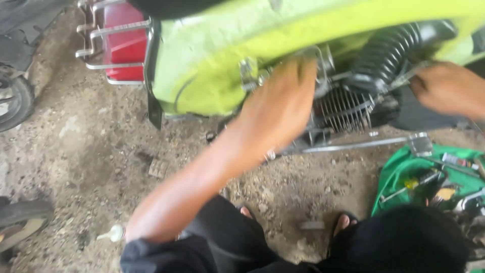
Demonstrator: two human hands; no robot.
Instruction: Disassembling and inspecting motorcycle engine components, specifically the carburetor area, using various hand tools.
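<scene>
A lime-green scooter (212,60) stands side-on before me, its finned engine (343,108) and black ribbed hose (386,50) exposed. My left hand (278,108) reaches to the metal parts at the edge of the engine opening, fingers curled against them; what it grips is hidden by blur. My right hand (447,88) is at the right side of the engine, closed around a thin metal tool or rod (406,76) that points toward the hose.
Dirt ground with stones lies below. A green cloth (404,169) with several tools sits at right. A red tail light behind a chrome rack (118,35) is at upper left. Tyres (15,101) lie at left. A small pale bottle (113,233) rests by my knee.
</scene>
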